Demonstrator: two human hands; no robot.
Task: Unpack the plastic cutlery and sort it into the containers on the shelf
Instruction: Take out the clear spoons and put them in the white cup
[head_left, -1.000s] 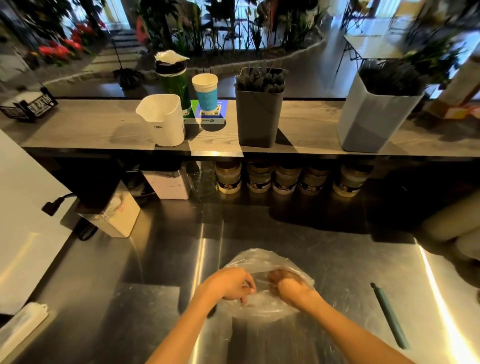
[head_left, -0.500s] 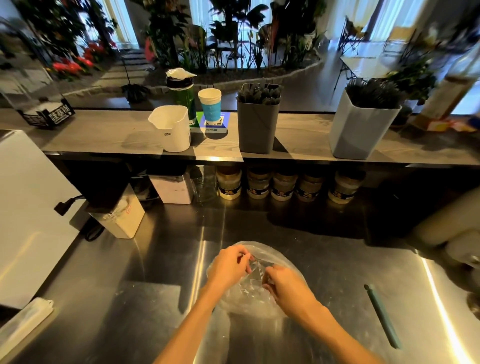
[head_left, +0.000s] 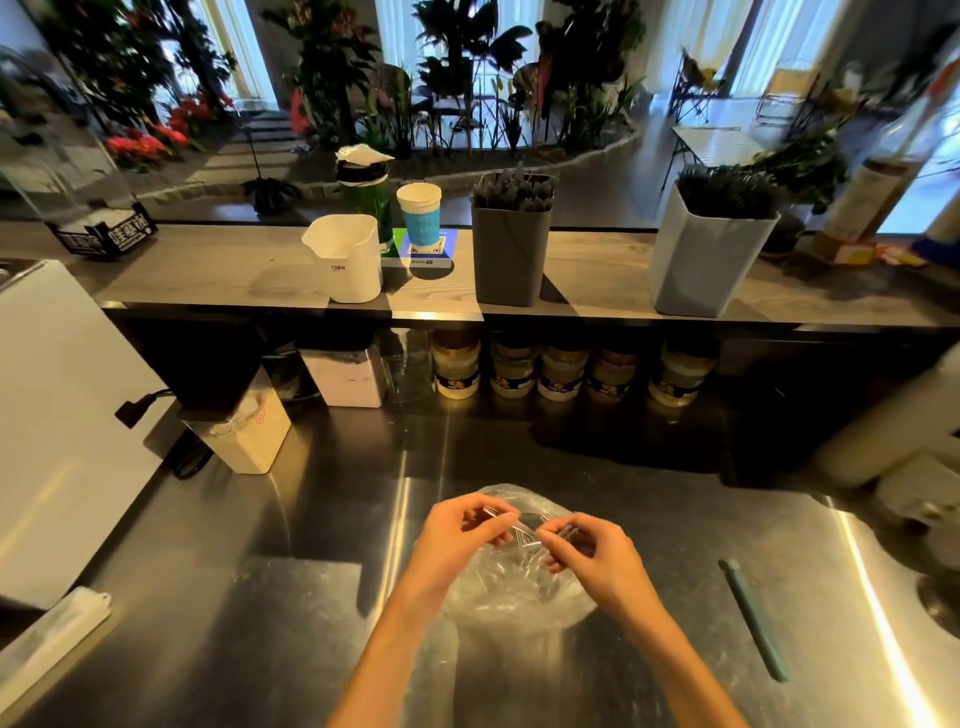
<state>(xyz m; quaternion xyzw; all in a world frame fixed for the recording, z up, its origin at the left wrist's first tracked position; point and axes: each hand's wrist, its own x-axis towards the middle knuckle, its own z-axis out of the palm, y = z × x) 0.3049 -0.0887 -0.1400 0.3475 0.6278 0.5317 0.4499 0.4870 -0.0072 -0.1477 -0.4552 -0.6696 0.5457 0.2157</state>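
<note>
A crumpled clear plastic bag (head_left: 511, 597) lies on the steel counter (head_left: 649, 545) in front of me. My left hand (head_left: 462, 535) and my right hand (head_left: 592, 551) both pinch the bag's top edge between fingers and thumb, close together. What the bag holds is hard to make out through the film. On the grey shelf (head_left: 234, 275) stand a dark grey container (head_left: 511, 254) and a light grey container (head_left: 709, 260), each filled with dark cutlery, and a white container (head_left: 345, 265) at the left.
A teal pen-like stick (head_left: 753, 618) lies on the counter to the right. A blue paper cup (head_left: 420, 215) and a green bottle (head_left: 366, 200) stand on the shelf. Several jars (head_left: 566, 374) line up under it. A white box (head_left: 244, 441) and a white appliance (head_left: 57, 426) sit left.
Both hands have risen from inside and on the bag to its top edge, which they now pinch and pull. The view has tilted up slightly.
</note>
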